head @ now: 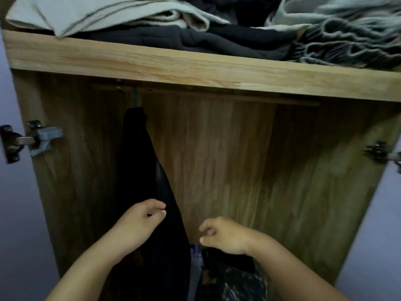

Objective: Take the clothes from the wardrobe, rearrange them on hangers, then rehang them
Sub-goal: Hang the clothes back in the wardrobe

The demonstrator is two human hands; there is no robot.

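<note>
A black garment [149, 170] hangs from a hanger hook [135, 94] on the rail [217, 95] at the left of the open wooden wardrobe [217, 148]. My left hand [138, 222] is at the garment's right edge at about mid height, with fingers loosely curled and thumb and fingertips close together against the cloth. Whether it pinches the cloth is unclear. My right hand [225, 234] hovers to the right of the garment, fingers loosely curled, holding nothing.
The shelf [195, 66] above the rail carries folded clothes: a pale grey piece [97, 14], black items [195, 40] and a grey fringed blanket [347, 40]. A dark patterned bag [234, 281] lies on the wardrobe floor below my right hand. Door hinges [32, 137] sit at both sides.
</note>
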